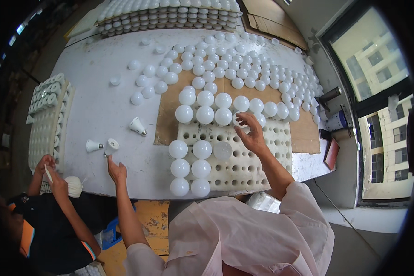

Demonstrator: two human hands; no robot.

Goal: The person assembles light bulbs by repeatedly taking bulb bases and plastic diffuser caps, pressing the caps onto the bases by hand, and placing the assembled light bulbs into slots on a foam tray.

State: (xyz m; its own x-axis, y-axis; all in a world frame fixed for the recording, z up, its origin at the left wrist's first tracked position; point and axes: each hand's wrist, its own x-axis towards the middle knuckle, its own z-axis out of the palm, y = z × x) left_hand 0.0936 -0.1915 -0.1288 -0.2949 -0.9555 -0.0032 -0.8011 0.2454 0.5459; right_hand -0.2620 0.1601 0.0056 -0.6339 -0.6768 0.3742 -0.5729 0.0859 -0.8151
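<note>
In the head view, a white lamp base (pixel 112 145) is seen at 9 o'clock, at the fingertips of the left hand (pixel 117 172); near 3 o'clock, the right hand (pixel 251 134) is half spread at a white globe (pixel 235 121); the left grip's opening, and whether either thing is held, cannot be told

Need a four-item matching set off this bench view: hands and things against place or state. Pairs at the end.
1 left hand
2 right hand
3 cream tray
4 dark red flat object

A near the table's right edge
B close to white globes
C pierced with rows of holes
D at a white bulb base

Pairs: 1-D, 2-B, 3-C, 4-A
</note>
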